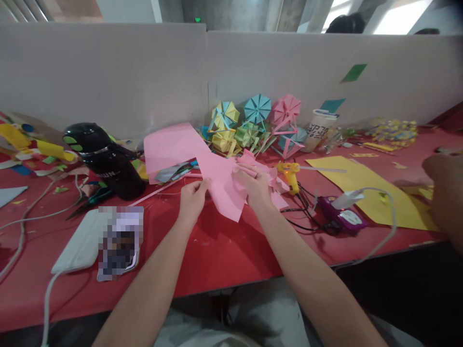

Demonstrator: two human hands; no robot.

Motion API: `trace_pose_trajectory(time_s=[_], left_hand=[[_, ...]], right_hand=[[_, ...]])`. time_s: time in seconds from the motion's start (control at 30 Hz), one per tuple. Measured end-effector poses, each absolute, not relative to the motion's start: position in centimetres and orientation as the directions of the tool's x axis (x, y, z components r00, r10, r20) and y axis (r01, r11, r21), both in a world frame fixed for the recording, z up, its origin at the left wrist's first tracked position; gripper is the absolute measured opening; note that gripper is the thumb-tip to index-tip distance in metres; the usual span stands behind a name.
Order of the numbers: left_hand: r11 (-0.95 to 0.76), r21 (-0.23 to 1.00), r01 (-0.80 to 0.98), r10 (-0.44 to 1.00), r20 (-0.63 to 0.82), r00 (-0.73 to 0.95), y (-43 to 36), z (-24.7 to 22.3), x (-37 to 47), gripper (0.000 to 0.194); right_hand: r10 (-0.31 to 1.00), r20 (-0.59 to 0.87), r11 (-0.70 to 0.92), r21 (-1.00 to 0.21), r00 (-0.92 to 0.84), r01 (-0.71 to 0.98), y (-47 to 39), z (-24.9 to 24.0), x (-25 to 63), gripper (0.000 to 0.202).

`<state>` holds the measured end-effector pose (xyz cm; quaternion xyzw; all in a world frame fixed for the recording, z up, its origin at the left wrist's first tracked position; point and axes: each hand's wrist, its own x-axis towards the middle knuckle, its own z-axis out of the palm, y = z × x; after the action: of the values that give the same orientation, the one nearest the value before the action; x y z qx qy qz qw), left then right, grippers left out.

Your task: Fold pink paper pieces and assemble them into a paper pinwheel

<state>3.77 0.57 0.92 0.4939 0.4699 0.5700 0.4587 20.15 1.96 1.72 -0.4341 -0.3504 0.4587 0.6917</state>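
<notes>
A sheet of pink paper (221,185) is held between my hands above the red table. My left hand (193,198) pinches its left edge between thumb and fingers. At the sheet's right side, my right hand (256,187) grips the paper with curled fingers. Loose pink paper pieces (278,190) lie just beyond and beside the right hand. Behind the held sheet is another, larger pink sheet (168,144), lying near the wall board. A yellow glue gun (289,176) rests right of my right hand.
Folded paper umbrellas (257,110) stand at the back, beside a cup (320,130). Yellow paper (379,193) and a purple power adapter (340,217) with cables lie right. A black bottle (112,168), pliers (94,197), white power bank (81,241) and phone (123,246) sit left. Another person's hand (446,188) shows far right.
</notes>
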Motion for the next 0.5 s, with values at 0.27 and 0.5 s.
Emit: trace_pose_trajectory(time_s=[0.27,0.5], left_hand=[[-0.186,0.982,0.017,0.979,0.187,-0.083,0.62,0.80,3.97,0.023],[-0.186,0.983,0.014,0.983,0.186,-0.002,0.75,0.12,4.02,0.020]], right_hand=[[0.921,0.126,0.252,-0.913,0.369,-0.319,2.30,1.28,20.10,0.033],[0.907,0.129,0.262,-0.919,0.401,-0.295,2.59,1.04,20.18,0.034]])
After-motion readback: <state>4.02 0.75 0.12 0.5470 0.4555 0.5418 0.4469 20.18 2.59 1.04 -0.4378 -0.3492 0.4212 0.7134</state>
